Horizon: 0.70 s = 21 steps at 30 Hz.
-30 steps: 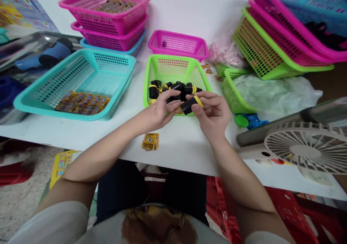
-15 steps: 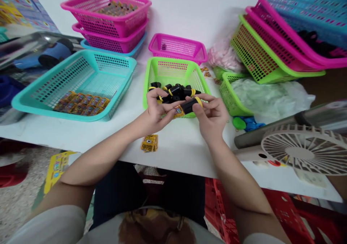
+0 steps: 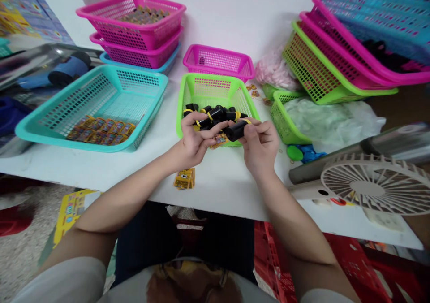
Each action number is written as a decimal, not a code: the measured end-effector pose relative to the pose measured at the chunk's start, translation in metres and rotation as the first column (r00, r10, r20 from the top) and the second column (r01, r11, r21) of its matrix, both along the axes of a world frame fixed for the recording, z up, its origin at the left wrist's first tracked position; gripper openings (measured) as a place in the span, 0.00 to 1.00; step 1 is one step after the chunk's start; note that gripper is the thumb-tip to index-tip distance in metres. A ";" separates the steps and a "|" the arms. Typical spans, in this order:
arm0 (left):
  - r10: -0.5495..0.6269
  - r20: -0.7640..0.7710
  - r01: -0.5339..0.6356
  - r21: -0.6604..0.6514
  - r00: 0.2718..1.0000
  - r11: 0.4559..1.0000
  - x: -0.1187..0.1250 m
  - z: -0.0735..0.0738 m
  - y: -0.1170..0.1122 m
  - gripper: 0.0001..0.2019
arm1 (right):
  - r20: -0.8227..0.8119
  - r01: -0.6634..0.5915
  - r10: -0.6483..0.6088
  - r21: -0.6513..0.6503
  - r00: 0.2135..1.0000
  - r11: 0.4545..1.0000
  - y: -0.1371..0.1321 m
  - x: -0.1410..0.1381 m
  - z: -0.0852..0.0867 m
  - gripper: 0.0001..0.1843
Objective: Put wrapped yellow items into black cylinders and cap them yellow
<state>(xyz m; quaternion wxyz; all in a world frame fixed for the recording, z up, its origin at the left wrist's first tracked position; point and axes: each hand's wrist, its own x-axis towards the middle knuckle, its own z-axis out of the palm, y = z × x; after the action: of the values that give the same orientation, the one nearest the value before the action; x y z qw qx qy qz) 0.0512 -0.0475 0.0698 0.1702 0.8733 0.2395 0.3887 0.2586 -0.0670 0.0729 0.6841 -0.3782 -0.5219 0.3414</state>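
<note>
My right hand (image 3: 260, 147) pinches a short black cylinder (image 3: 235, 131) with a yellow ring at its far right end. The cylinder's left end is turned toward my left hand (image 3: 192, 139). Between the fingers of that hand is a small printed orange-yellow label (image 3: 218, 140), partly covered by the fingertips. My left index finger stretches to the cylinder's left end; whether it touches I cannot tell. Behind both hands stands a lime green basket (image 3: 183, 90) with several more black cylinders (image 3: 217, 113). A small pile of yellow printed labels (image 3: 184, 179) lies on the table near my left forearm.
At left a turquoise basket (image 3: 144, 92) holds rows of small printed pieces (image 3: 104, 130). Stacked pink baskets (image 3: 134, 34) rise behind it. A pink basket (image 3: 218, 61) stands at the back. Tilted stacked baskets (image 3: 312, 65), a plastic bag (image 3: 332, 117) and a fan (image 3: 372, 186) occupy the right.
The cylinder has turned so its left end shows more toward my left hand. The label has shifted slightly left and down, and my left index finger is straighter.
</note>
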 end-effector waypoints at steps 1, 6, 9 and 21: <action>0.030 0.006 -0.030 0.003 1.000 1.000 -0.001 -0.001 0.000 0.27 | 0.008 -0.006 0.006 0.003 1.000 1.000 0.000 0.000 0.000 0.29; 0.219 0.037 -0.221 0.039 0.975 0.975 -0.003 0.001 -0.004 0.25 | 0.030 -0.088 0.087 0.013 0.996 0.996 0.002 -0.001 -0.001 0.29; 0.183 0.050 -0.184 0.032 0.982 0.982 -0.003 0.001 -0.003 0.25 | 0.004 -0.057 0.057 0.044 0.998 0.997 0.002 -0.001 -0.002 0.28; 0.181 0.038 -0.182 0.039 0.983 0.982 -0.003 -0.007 0.000 0.25 | -0.004 -0.108 0.108 0.040 0.994 0.993 0.002 0.000 0.000 0.28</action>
<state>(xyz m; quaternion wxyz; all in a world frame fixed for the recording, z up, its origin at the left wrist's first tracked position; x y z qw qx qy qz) 0.0479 -0.0477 0.0627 0.1198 0.8444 0.3070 0.4223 0.2591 -0.0649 0.0731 0.6736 -0.3347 -0.5463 0.3685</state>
